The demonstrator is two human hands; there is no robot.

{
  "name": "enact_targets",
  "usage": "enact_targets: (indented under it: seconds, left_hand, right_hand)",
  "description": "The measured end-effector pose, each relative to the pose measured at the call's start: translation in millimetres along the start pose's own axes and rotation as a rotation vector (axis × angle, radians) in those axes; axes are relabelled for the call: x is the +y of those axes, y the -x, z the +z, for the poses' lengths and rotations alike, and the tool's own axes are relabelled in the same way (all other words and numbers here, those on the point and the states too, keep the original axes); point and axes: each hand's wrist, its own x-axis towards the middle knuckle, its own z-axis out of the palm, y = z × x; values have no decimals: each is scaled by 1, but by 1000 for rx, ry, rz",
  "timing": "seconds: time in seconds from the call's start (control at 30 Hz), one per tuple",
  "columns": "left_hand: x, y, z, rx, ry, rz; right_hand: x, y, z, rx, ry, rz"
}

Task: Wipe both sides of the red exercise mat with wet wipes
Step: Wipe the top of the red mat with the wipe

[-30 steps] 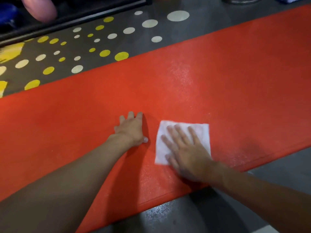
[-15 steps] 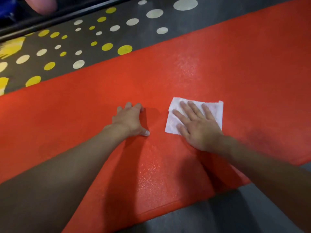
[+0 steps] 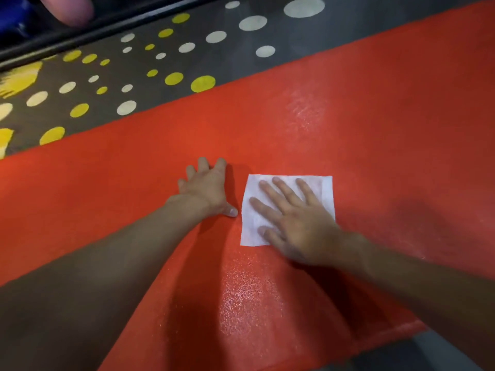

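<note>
Red fills most of what we see: the exercise mat [image 3: 375, 129] lies flat across the floor, running from lower left to upper right, with wet sheen on its textured surface above and below our hands. Our right hand [image 3: 297, 226] lies palm-down on a white wet wipe [image 3: 322, 187], fingers [image 3: 270, 192] straight and spread apart, pressing the sheet flat against the mat. The wipe sits near the mat's middle, unfolded into a rough square, its left and upper edges showing past our fingers. Our left hand [image 3: 206, 191] rests flat on the bare mat just beside the wipe, apart from it, its fingers straight and close together and its thumb stretched toward the wipe's left edge. Beyond the mat's far edge we see dark grey floor [image 3: 227, 62] printed with yellow and white dots. A black rail [image 3: 107, 22] crosses the top left corner, with a blurred pink shape [image 3: 67, 9] behind it.
</note>
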Motion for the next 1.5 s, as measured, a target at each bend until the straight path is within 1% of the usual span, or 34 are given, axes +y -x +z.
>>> enact_targets:
  seconds: [0.03,0.1,0.13,0.17,0.2,0.27,0.3,0.33,0.4,0.43,0.47,0.53,0.6,0.63,0.73,0.77,0.8,0.83,0.87,0.9,0.93,1.03,1.07,1.1,1.13,1.17,1.2,1.23,1.3,1.33,1.37,1.4,1.47,1.5]
  left_hand:
    - [0,-3,2,-32,-15,-22]
    - [-1,-7,0,-98,-9,-40]
    - [-2,-9,-1,-114,-10,-29]
    - [-2,-12,-3,-111,-21,-19]
    - [-3,-14,-4,-101,-39,-14]
    - [-7,-20,-6,-79,-51,-1]
    - [-14,-25,-7,-56,-25,12]
    - [-20,-31,-6,5,30,19]
    - [-27,-38,0,195,166,-56]
    - [-25,-40,8,271,199,-115]
    - [-21,-38,17,306,199,-148]
    - [-9,-36,38,320,171,-151]
    - [-9,-42,46,369,127,-148]
    - [-14,-47,42,400,97,-137]
    - [-29,-57,34,556,25,-76]
    - [-31,-60,36,578,48,-67]
    - [-32,-62,37,566,97,-73]
    - [-33,-64,39,535,144,-79]
    - [-34,-66,41,504,170,-82]
    - [-36,-67,41,481,173,-81]
    - [-37,-69,41,463,171,-80]
    - [-39,-70,38,507,243,-92]
    - [-39,-70,37,534,293,-102]
    - [-39,-70,36,551,334,-115]
    - [-39,-70,36,557,353,-124]
    - [-39,-71,35,554,341,-132]
    - [-39,-71,36,544,305,-135]
    - [-38,-74,37,532,266,-135]
    - [-37,-76,39,512,209,-142]
    - [-37,-77,39,506,193,-142]
    - [-36,-78,38,501,178,-141]
    - [-36,-78,38,498,168,-146]
    - [-37,-77,37,494,161,-146]
    - [-37,-77,36,491,162,-142]
  right_hand:
    - [15,-8,-4,18,17,-5]
    - [36,-28,-16,25,1,165]
    - [36,-36,-15,17,-2,272]
    - [27,-39,-11,18,-17,314]
    - [14,-38,-7,17,-35,287]
    - [6,-31,-4,-7,-26,83]
    - [16,-32,-6,-14,-8,7]
    - [32,-40,-9,-13,-6,13]
    - [53,-60,-21,-16,-32,208]
    - [50,-66,-20,-22,-22,305]
    - [39,-68,-17,-7,-18,331]
    - [15,-59,-9,25,-22,181]
    - [25,-57,-6,11,7,10]
    - [42,-65,-8,23,38,6]
    - [54,-87,-21,12,19,278]
    - [43,-87,-15,21,10,289]
    - [29,-84,-13,7,5,236]
    - [21,-79,-12,-5,15,123]
    - [24,-77,-12,-26,21,8]
    - [36,-81,-14,-48,17,-50]
    - [50,-90,-20,-62,10,-28]
    - [59,-113,-24,-19,42,255]
    - [45,-113,-21,-38,52,247]
    - [30,-109,-18,-64,49,171]
    - [22,-104,-16,-73,52,45]
    - [24,-101,-15,-84,53,-74]
    - [35,-104,-19,-108,50,-132]
    - [51,-112,-24,-101,51,-114]
    - [72,-134,-30,-45,41,128]
    - [71,-142,-29,-31,47,272]
    - [60,-146,-25,-30,37,350]
    - [44,-147,-21,-20,19,336]
    - [20,-138,-15,-26,6,118]
    - [24,-137,-17,-55,10,8]
